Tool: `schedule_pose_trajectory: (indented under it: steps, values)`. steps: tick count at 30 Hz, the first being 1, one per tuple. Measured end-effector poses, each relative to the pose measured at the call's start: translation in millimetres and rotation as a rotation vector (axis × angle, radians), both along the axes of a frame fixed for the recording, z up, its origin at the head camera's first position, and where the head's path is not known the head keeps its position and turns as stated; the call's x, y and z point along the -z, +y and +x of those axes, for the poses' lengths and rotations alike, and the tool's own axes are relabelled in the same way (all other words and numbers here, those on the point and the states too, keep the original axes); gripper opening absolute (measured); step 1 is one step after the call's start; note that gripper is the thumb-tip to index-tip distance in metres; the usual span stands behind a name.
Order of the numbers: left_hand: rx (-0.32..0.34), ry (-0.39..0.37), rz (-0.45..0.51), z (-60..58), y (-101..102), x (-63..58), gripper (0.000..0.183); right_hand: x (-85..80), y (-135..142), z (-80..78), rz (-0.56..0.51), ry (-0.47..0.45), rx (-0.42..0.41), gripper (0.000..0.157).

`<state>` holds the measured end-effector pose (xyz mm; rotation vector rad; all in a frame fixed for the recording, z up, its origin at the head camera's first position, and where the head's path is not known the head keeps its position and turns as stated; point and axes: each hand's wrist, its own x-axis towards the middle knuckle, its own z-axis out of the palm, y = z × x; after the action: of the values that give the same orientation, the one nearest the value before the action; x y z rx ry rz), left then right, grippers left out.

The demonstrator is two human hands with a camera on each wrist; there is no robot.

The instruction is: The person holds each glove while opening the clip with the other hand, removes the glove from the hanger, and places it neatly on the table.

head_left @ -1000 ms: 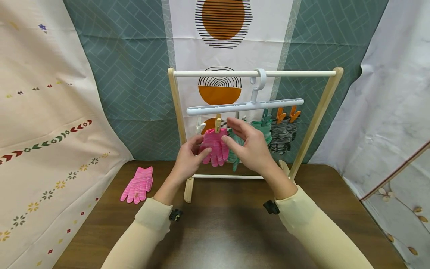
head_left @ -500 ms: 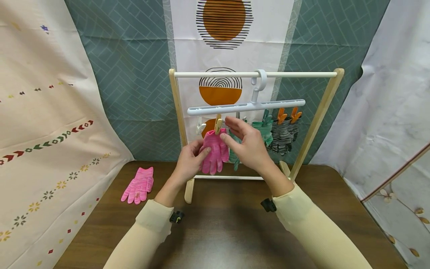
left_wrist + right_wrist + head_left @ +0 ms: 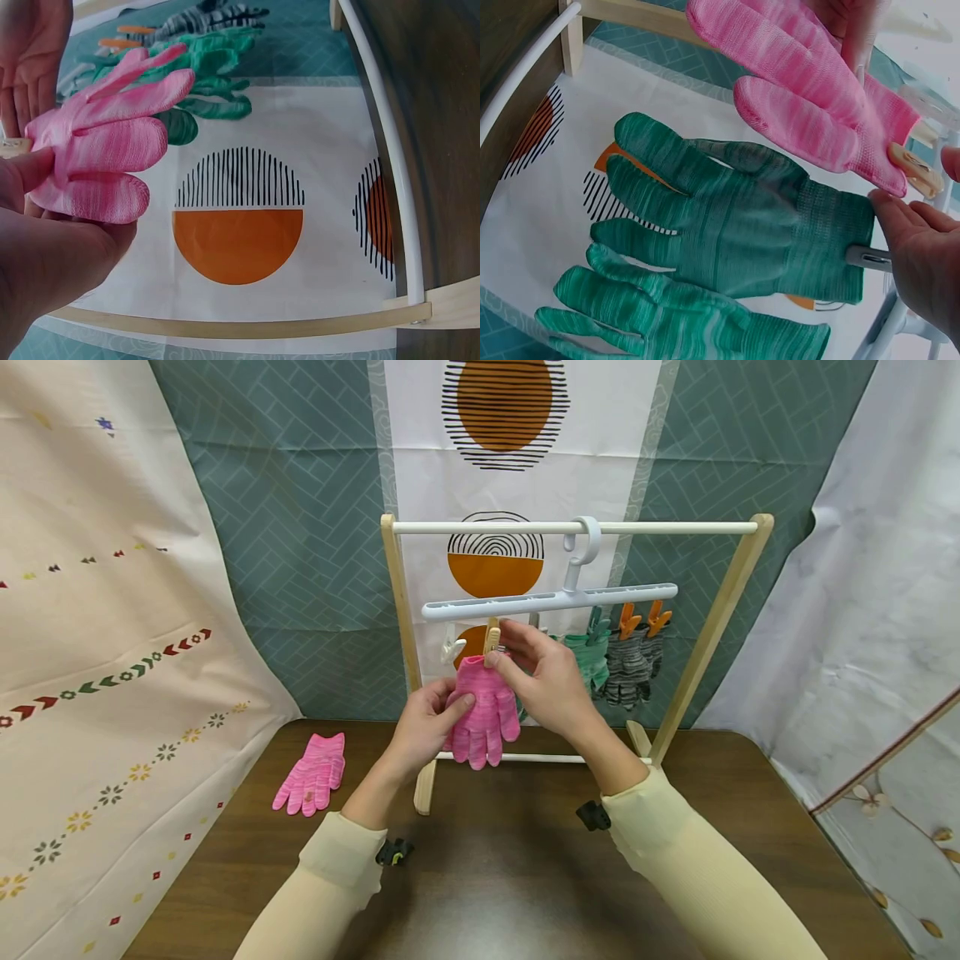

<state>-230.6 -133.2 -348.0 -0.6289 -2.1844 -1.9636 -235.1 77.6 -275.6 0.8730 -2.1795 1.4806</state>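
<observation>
A pink knit glove [image 3: 489, 714] hangs fingers down from a wooden clothespin [image 3: 492, 639], clipped at its cuff. My left hand [image 3: 426, 727] pinches the glove's left edge between thumb and fingers; the left wrist view shows the thumb on the glove [image 3: 112, 142] near the cuff. Fairly straight, the fingers of my right hand [image 3: 555, 685] are at the cuff's right side, thumb right by the clothespin. In the right wrist view, a fingertip of that hand meets the cuff corner of the pink glove [image 3: 802, 75]. Close by hangs a green glove [image 3: 735, 217] on a grey clip [image 3: 870, 257].
A pale hanger [image 3: 551, 602] hooks over the rack's white top bar [image 3: 480, 528]. Grey-black gloves [image 3: 626, 668] hang at right on orange clips [image 3: 628, 620]. A white clip [image 3: 452, 647] hangs at left. Another pink glove [image 3: 311, 777] lies on the brown table [image 3: 480, 877].
The pink glove's fingers hang lower and closer to me. My right hand has shifted slightly left, bringing its thumb to the cuff beside the clothespin. My left hand keeps its pinch.
</observation>
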Motion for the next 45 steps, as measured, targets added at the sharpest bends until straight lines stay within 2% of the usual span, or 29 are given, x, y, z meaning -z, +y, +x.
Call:
schedule_pose_trajectory:
  steps: [7, 11, 22, 32, 39, 45]
  values:
    - [0.026, -0.008, 0.010, 4.0, 1.8, 1.0, 0.031, 1.0, -2.6, -4.6, -0.042, -0.003, -0.024, 0.045]
    - [0.046, -0.013, 0.020, 5.6, 3.3, 1.6, 0.030, 2.4, -3.2, -6.7, -0.105, -0.015, -0.040, 0.040]
    - [0.033, -0.028, 0.016, 7.1, 4.3, 3.1, 0.032, 0.7, -5.6, -4.5, -0.228, -0.084, -0.067, 0.033]
    - [0.005, -0.013, 0.034, 11.1, 6.1, 6.2, 0.035, 2.6, -8.5, -5.2, -0.246, -0.077, -0.052, 0.031]
    - [-0.048, 0.002, 0.053, 16.0, 6.7, 5.2, 0.033, 3.0, -10.9, -3.8, -0.254, -0.083, -0.034, 0.030]
    - [-0.086, 0.013, 0.074, 15.6, 7.1, 5.1, 0.027, 4.1, -11.8, -4.5, -0.252, -0.060, -0.019, 0.029]
